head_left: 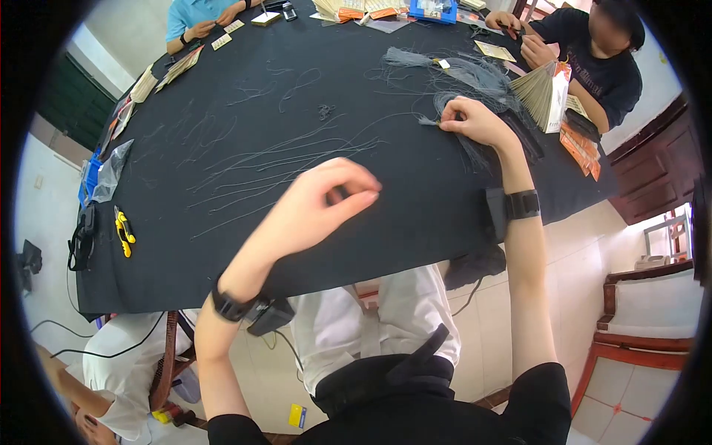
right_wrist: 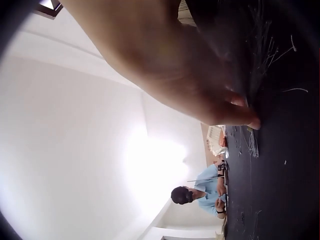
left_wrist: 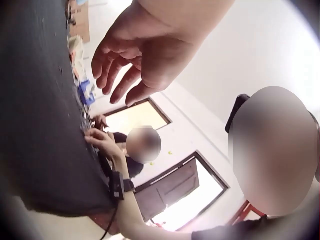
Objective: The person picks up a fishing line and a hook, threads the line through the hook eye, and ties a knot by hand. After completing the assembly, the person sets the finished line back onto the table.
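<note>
The right hand (head_left: 480,122) pinched a grey strand bundle (head_left: 426,121) on the right of the table (head_left: 415,215) in the head view; a far blue tray (head_left: 432,11) held items too small to tell. In the left wrist view, the left hand (left_wrist: 155,52) had loosely curved fingers, apart. In the right wrist view, the bundle's thin end splayed.

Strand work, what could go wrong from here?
Tangling: the right hand pinches a strand bundle close to the loose grey bundle; pulling might snag both.
Scattering: the left hand, holding nothing, is near the spread loose strands; a sweep might disarrange them.
</note>
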A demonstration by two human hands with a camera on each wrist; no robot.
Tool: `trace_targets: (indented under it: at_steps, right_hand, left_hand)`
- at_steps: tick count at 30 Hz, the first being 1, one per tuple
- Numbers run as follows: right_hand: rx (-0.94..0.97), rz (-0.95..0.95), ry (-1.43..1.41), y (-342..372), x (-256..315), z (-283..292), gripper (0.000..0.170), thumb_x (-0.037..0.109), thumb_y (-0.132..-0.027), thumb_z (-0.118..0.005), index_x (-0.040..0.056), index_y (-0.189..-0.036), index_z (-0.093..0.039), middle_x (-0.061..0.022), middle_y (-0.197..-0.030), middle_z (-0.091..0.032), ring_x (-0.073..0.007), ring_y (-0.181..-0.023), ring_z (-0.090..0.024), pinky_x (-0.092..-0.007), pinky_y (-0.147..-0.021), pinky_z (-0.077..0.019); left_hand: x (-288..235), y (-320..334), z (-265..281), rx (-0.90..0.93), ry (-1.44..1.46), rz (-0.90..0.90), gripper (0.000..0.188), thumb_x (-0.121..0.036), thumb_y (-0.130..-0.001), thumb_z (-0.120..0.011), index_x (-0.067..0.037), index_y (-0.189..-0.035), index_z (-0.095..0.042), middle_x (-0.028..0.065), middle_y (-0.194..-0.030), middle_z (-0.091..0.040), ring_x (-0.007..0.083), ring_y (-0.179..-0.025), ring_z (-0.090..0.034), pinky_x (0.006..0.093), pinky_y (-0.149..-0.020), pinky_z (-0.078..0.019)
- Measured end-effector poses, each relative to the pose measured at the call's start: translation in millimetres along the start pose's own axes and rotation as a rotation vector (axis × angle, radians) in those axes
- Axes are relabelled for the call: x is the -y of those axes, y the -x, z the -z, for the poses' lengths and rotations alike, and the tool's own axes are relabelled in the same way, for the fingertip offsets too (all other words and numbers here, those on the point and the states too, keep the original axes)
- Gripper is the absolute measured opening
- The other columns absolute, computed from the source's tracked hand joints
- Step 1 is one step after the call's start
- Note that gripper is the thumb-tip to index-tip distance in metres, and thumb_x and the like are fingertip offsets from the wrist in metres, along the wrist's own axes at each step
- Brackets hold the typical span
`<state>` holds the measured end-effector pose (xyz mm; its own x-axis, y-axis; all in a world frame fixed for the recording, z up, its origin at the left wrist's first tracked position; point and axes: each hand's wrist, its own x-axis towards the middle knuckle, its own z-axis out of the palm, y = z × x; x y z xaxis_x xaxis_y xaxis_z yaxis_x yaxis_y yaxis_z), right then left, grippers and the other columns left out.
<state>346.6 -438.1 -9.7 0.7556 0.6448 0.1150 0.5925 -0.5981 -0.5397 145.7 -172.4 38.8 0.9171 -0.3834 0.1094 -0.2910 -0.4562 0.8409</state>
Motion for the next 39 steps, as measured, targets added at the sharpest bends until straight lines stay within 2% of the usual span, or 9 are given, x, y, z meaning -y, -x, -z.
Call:
trace_targets:
  at_steps: [3,6,7,9,12,19,21,29,39]
  right_hand:
    - [-0.096,0.029,-0.195,-0.3,21.3,2.5,0.02,0.02,-0.076,-0.065,0.0031,-0.086,-0.061,-0.0015,-0.074,-0.054,-0.0108,-0.071,-0.049,-0.0238,-0.065,-0.0403]
    - [-0.052,0.075,-0.547,-3.4,32.3,-7.4,0.023,0.023,-0.08,-0.063,0.0014,-0.088,-0.061,0.0002,-0.073,-0.054,-0.0068,-0.067,-0.047,-0.021,-0.062,-0.0387]
    - [-0.051,0.125,-0.604,-3.9,35.4,-12.3,0.024,0.024,-0.083,-0.061,0.0002,-0.087,-0.06,0.001,-0.073,-0.056,-0.0053,-0.066,-0.046,-0.0195,-0.061,-0.0376]
    - [-0.031,0.136,-0.588,-5.3,39.8,-14.6,0.024,0.024,-0.083,-0.061,0.0006,-0.087,-0.06,0.0012,-0.072,-0.055,-0.0053,-0.065,-0.046,-0.0197,-0.059,-0.0368]
    - [0.001,0.128,-0.558,-5.7,38.7,-19.5,0.023,0.024,-0.083,-0.06,0.0009,-0.087,-0.061,0.0009,-0.07,-0.055,-0.0056,-0.063,-0.045,-0.0206,-0.056,-0.0356]
    - [0.009,0.189,-0.555,-7.2,46.0,-27.4,0.022,0.022,-0.085,-0.058,0.0012,-0.091,-0.062,0.0002,-0.07,-0.056,-0.0062,-0.062,-0.046,-0.021,-0.055,-0.0356]
    - [-0.033,0.197,-0.561,-6.6,46.9,-24.5,0.023,0.023,-0.084,-0.059,0.002,-0.093,-0.062,-0.0005,-0.072,-0.058,-0.0059,-0.062,-0.047,-0.0203,-0.055,-0.0358]
    - [0.123,0.056,-0.338,0.4,31.2,-4.5,0.026,0.028,-0.078,-0.064,0.0064,-0.093,-0.063,0.0023,-0.072,-0.055,-0.0046,-0.061,-0.042,-0.0197,-0.052,-0.0303]
    - [0.098,0.009,-0.275,5.5,45.7,3.0,0.023,0.027,-0.075,-0.068,0.0056,-0.074,-0.061,0.0063,-0.055,-0.039,-0.0043,-0.052,-0.033,-0.0225,-0.047,-0.0253]
  left_hand:
    - [24.7,-50.5,-34.1,-0.033,0.215,0.076,0.031,-0.016,-0.084,-0.058,0.002,-0.11,-0.056,0.0078,-0.098,-0.061,0.0124,-0.083,-0.057,0.023,-0.07,-0.0456]
    - [29.8,-81.0,-55.4,-0.171,0.404,0.263,0.035,-0.019,-0.085,-0.059,0.002,-0.112,-0.055,0.0079,-0.098,-0.061,0.0109,-0.08,-0.056,0.0223,-0.066,-0.0444]
    - [33.1,-85.4,-60.7,-0.245,0.468,0.233,0.034,-0.02,-0.085,-0.059,0.002,-0.112,-0.056,0.0073,-0.097,-0.061,0.0102,-0.079,-0.056,0.0219,-0.065,-0.0438]
    - [38.4,-91.5,-67.1,-0.388,0.592,0.176,0.034,-0.022,-0.085,-0.058,0.0,-0.111,-0.057,0.0062,-0.096,-0.062,0.0088,-0.076,-0.055,0.0211,-0.062,-0.0427]
    - [45.5,-91.9,-61.9,-0.41,0.658,0.096,0.032,-0.022,-0.086,-0.058,-0.001,-0.109,-0.058,0.0049,-0.091,-0.062,0.0079,-0.074,-0.054,0.0201,-0.062,-0.0422]
    - [58.0,-94.1,-62.4,-0.464,0.772,0.139,0.02,-0.019,-0.085,-0.06,-0.002,-0.095,-0.063,0.0038,-0.088,-0.061,0.0081,-0.072,-0.054,0.0209,-0.059,-0.0422]
    - [56.7,-93.9,-62.3,-0.478,0.781,0.153,0.021,-0.019,-0.084,-0.06,-0.002,-0.095,-0.063,0.0046,-0.089,-0.062,0.009,-0.073,-0.055,0.0214,-0.06,-0.043]
    - [53.9,-90.9,-60.5,-0.518,0.843,0.2,0.023,-0.02,-0.085,-0.059,-0.001,-0.099,-0.06,0.0083,-0.095,-0.062,0.0133,-0.08,-0.058,0.0235,-0.065,-0.0459]
    - [54.0,-91.6,-60.8,-0.536,0.874,0.187,0.026,-0.02,-0.086,-0.057,0.001,-0.101,-0.057,0.0105,-0.097,-0.061,0.0144,-0.08,-0.059,0.0234,-0.065,-0.0472]
